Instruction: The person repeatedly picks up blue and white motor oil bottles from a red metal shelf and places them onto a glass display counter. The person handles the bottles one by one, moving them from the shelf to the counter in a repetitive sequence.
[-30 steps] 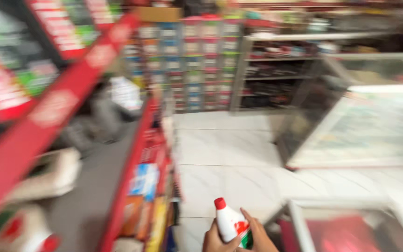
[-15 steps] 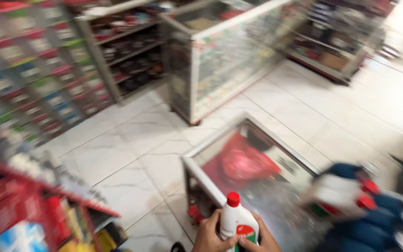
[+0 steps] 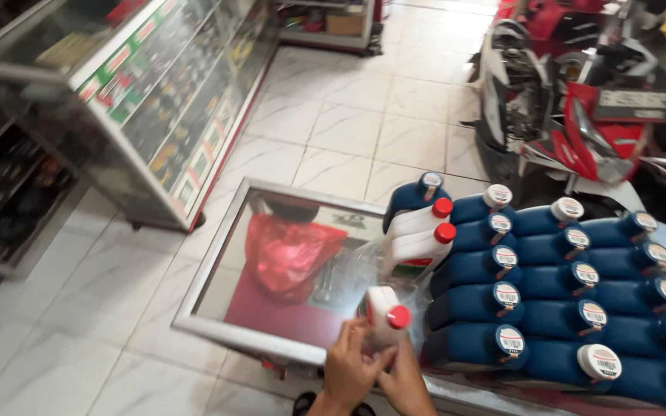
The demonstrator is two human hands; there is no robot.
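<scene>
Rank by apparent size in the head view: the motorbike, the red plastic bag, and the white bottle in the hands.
1. motorbike
2. red plastic bag
3. white bottle, smallest despite being nearest the camera

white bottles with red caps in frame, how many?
3. One white bottle is held in both hands, left hand and right hand. Two more stand stacked-looking beside the blue bottles on the glass counter. Others may be hidden.

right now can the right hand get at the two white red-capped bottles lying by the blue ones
Probably not at once: the right hand and left hand both grip a white bottle. The two white bottles lie just beyond, nothing between.
</scene>
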